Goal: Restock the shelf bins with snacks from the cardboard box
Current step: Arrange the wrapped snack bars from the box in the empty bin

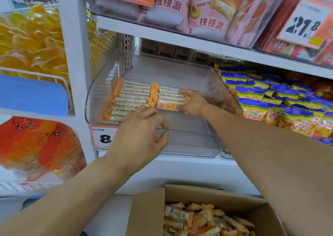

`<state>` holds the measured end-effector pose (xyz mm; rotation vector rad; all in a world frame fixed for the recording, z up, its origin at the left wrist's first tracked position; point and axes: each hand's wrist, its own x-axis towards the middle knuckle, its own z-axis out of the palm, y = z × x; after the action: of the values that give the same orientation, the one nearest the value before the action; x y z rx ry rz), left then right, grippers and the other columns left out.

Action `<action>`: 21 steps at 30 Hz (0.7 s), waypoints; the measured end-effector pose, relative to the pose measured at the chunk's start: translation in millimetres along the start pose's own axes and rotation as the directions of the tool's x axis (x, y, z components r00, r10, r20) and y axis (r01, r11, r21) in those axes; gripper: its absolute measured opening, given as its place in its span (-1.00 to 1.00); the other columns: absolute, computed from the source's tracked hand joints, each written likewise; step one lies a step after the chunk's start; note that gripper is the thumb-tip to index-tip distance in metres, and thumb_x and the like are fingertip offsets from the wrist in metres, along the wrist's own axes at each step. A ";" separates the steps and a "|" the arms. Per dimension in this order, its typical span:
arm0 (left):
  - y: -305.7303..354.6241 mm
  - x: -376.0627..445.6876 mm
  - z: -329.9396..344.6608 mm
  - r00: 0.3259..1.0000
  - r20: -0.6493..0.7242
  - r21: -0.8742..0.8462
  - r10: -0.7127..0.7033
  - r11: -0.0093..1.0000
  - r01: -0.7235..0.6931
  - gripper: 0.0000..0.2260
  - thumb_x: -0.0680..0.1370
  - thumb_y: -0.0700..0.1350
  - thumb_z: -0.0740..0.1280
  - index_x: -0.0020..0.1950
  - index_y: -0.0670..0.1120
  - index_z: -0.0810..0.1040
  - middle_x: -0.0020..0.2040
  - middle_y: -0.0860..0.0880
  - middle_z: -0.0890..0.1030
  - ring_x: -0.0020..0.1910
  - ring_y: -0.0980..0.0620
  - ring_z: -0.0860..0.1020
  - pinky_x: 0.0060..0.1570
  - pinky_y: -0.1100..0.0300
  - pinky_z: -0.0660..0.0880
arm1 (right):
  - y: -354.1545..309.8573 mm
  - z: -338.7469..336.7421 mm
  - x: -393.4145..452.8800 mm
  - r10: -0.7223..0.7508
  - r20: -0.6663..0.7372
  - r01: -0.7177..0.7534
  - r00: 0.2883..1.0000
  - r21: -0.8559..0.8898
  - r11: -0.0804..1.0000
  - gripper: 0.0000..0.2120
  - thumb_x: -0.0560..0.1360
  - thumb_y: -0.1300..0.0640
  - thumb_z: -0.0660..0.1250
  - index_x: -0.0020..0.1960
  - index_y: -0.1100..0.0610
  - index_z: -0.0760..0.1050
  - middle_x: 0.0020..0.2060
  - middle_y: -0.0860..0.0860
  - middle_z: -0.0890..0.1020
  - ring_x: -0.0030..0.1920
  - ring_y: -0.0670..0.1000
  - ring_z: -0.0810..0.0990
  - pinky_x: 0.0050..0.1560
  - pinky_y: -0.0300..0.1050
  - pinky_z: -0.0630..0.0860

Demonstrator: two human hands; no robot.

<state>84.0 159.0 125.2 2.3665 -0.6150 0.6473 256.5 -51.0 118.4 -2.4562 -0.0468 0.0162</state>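
A clear plastic shelf bin (196, 138) holds two rows of rice-bar snacks in orange-checked wrappers (133, 97). My right hand (193, 102) is inside the bin and grips a small stack of these bars (170, 101) at its right end, on the second row. My left hand (142, 136) reaches over the bin's front rim, its fingers curled and touching the left end of that stack. Below, an open cardboard box (149, 216) is full of loose snack bars (201, 219) of the same kind.
A white shelf upright (75, 55) stands left of the bin. Blue and yellow snack bags (266, 98) fill the neighbouring bin on the right. Pink cake packs (207, 14) sit on the shelf above. Orange jelly packs (32, 41) hang at left. A price tag (102, 136) is on the bin's front.
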 end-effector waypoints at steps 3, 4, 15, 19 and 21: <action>1.5 -1.7 0.3 1.000 -0.022 0.023 0.007 1.000 -0.007 -0.82 0.46 0.04 0.27 -0.11 -0.01 0.59 -0.14 0.07 0.58 -0.08 -0.07 0.52 -0.09 -0.04 0.52 | 1.2 3.1 1.6 0.033 -0.011 -0.032 0.999 0.042 0.999 -0.39 0.34 0.27 0.60 0.35 0.10 0.52 0.25 0.09 0.54 0.04 -0.04 0.52 0.04 -0.25 0.49; 1.9 -2.1 0.6 1.000 -0.030 0.027 0.006 1.000 -0.005 -0.82 0.46 0.05 0.26 -0.11 0.00 0.59 -0.14 0.08 0.59 -0.08 -0.06 0.53 -0.09 -0.03 0.53 | 0.0 3.6 1.6 0.052 -0.011 -0.052 0.999 0.047 0.998 -0.38 0.33 0.27 0.60 0.35 0.09 0.52 0.22 0.08 0.54 0.03 -0.03 0.54 0.03 -0.24 0.50; 6.5 -3.5 6.4 0.981 -0.166 -0.055 0.102 0.992 -0.113 -0.93 0.50 -0.12 0.35 -0.10 -0.11 0.59 -0.14 0.02 0.56 -0.07 0.01 0.47 -0.03 0.08 0.44 | -34.6 -42.3 -72.0 -0.188 -0.104 0.179 0.977 -0.089 0.980 -0.79 0.42 0.20 0.53 0.04 0.10 0.62 -0.08 0.04 0.69 -0.10 -0.11 0.66 -0.02 -0.18 0.55; 36.7 -3.2 8.6 0.969 -0.201 -0.161 0.142 0.971 -0.176 -0.98 0.48 -0.18 0.38 -0.14 -0.11 0.60 -0.25 0.20 0.45 -0.28 0.11 0.46 -0.20 0.29 0.38 | -36.6 -67.1 -170.0 -0.278 0.020 0.264 0.960 0.250 0.932 -0.94 0.47 0.28 0.50 -0.11 0.17 0.64 -0.33 0.13 0.68 -0.35 -0.05 0.65 -0.25 -0.19 0.55; 47.3 -9.3 21.2 0.983 -0.130 -0.193 0.126 0.970 -0.150 -0.99 0.45 -0.16 0.39 -0.15 -0.07 0.60 -0.28 0.25 0.40 -0.35 0.12 0.45 -0.27 0.29 0.39 | -19.7 -70.7 -213.6 -0.282 0.109 0.238 0.953 0.304 0.922 -0.93 0.46 0.29 0.50 -0.11 0.15 0.64 -0.29 0.15 0.68 -0.32 -0.02 0.63 -0.26 -0.20 0.54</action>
<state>56.5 114.0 125.2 2.0955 -0.7608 0.7424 44.2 -88.6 185.6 -2.1342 -0.4110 0.0862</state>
